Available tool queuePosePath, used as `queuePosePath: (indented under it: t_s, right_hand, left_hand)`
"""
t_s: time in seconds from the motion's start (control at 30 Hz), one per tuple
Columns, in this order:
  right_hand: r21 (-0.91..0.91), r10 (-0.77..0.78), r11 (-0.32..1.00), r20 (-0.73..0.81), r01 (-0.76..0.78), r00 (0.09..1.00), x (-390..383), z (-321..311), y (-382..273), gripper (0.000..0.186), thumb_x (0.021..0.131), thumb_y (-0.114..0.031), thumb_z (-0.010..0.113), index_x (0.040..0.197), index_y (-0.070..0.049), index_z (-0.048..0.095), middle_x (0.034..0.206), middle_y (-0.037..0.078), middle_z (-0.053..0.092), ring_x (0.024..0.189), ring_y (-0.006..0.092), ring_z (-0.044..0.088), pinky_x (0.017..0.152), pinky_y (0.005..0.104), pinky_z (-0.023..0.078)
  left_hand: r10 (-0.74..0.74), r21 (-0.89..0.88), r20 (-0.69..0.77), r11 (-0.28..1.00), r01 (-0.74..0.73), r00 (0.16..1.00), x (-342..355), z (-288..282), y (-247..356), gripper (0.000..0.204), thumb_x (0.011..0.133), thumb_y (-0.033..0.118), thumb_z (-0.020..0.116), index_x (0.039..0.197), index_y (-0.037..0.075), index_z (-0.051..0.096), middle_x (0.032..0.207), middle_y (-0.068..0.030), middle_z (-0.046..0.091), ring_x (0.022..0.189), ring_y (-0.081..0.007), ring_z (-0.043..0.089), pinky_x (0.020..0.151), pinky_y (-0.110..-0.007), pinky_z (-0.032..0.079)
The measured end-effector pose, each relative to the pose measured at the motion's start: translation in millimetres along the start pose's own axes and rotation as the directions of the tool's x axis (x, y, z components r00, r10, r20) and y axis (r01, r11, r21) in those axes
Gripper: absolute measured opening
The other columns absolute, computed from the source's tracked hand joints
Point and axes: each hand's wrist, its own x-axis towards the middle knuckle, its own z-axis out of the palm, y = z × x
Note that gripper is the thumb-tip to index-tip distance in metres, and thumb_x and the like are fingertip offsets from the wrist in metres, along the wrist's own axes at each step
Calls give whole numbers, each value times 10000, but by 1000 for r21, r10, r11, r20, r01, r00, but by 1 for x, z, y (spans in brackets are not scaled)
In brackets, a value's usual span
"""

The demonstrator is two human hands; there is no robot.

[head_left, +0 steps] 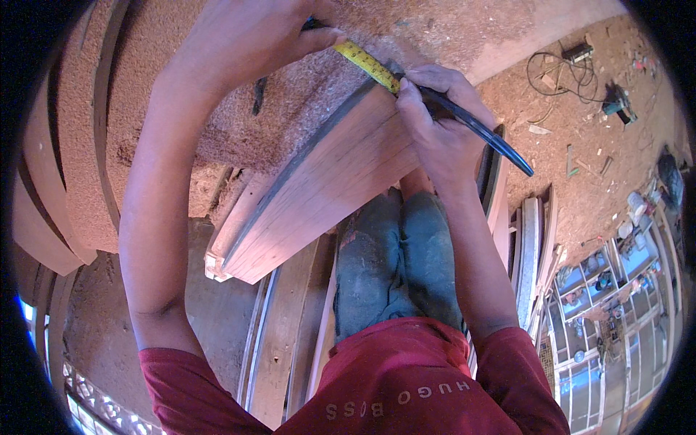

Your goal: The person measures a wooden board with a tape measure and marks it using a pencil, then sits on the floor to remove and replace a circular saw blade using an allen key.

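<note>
Left hand [264, 36], top left of centre: fingers pinched yellow tape [366, 65] near its upper end. Tape slanted down rightward to right hand [451, 119], upper right of centre. Right fingers clasped slim dark tool [494, 135], thumb at tape's lower end. Plank [326, 174] lay mid-frame, tip below tape. Corded tool [618, 105] lay upper right.

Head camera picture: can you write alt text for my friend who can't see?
A person's left hand and right hand hold a yellow measuring tape between them, near the far end of a wooden board. A long dark object sticks out from the right hand. Sawdust lies nearby.
</note>
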Motion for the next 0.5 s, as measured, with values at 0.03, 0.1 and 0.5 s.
queuePosePath:
  t_s: [0.03, 0.1, 0.5]
  right_hand:
    - [15, -5, 1000, -13, 5, 1000, 0, 1, 0, 110, 765, -13, 740, 866, 6, 700, 835, 120, 697, 789, 208, 686, 729, 316, 540]
    - [-5, 139, 990, -50, -140, 989, -1, 2, -2, 98, 784, -19, 738, 870, 6, 698, 833, 103, 697, 789, 188, 680, 716, 311, 537]
    - [95, 329, 943, -94, -320, 940, -19, -155, -27, 344, 1042, -207, 420, 1044, 48, 651, 1008, 139, 676, 981, 189, 622, 893, 334, 491]
  left_hand:
    - [-1, 26, 15, 1000, 1, 1000, 1, 1, -1, 214, 838, 293, 709, 920, 98, 742, 911, -96, 697, 919, -279, 664, 769, -407, 512]
    - [-6, 79, 46, 997, 2, 999, 5, 4, -5, 216, 840, 296, 707, 912, 94, 737, 915, -96, 697, 918, -283, 665, 770, -403, 514]
    - [-148, -157, 78, 975, 159, 986, -132, 56, 85, 290, 840, 389, 687, 975, 135, 728, 895, -108, 667, 905, -306, 645, 728, -443, 523]
